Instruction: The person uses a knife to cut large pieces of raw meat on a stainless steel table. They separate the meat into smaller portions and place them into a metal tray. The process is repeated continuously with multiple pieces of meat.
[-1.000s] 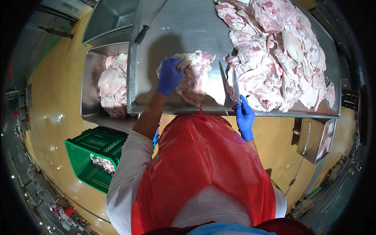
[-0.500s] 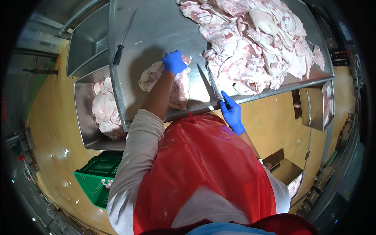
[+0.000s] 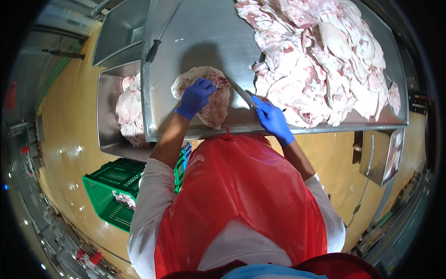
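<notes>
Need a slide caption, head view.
Blue-gloved left hand on a meat piece, right hand holding a knife; larger meat pile at right on the metal table.

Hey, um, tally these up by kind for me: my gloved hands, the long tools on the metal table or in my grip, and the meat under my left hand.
Gloved hands: 2, left hand and right hand
Knife: 1, in the right hand
Black-handled rod: 1, on the metal table
Meat piece: 1, under the left hand
Total: 5

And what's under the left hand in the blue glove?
A raw meat piece, lying on the metal table. The left hand covers part of its top; the table beneath the meat can't be seen.
</notes>
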Tool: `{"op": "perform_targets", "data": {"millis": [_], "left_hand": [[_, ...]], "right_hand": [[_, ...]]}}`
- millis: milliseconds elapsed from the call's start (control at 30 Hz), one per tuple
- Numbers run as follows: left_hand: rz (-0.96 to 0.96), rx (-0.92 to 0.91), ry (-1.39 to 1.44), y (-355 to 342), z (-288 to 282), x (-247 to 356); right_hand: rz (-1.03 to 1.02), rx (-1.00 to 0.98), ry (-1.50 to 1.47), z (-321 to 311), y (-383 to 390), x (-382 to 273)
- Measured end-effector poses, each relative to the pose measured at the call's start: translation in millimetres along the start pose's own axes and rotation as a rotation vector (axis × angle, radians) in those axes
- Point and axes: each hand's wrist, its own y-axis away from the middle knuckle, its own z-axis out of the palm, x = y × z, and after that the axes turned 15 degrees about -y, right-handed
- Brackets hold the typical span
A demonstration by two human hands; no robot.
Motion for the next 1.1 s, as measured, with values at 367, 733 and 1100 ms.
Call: {"op": "perform_targets", "data": {"millis": [367, 733, 1100], "left_hand": [[-0.079, -0.055, 0.021, -34.1, -19.3, -7.1], [0.055, -0.173, 0.382, -81.6, -67.5, -21.8], [0.060, -0.151, 0.392, -106.7, -90.5, -32.1]], "right_hand": [[-0.496, -0.387, 0.109, 7.6, -165.5, -4.4], [-0.077, -0.422, -0.089, -100.5, -46.8, 14.6], [-0.286, -0.600, -0.022, 0.5, -149.0, -11.2]]}}
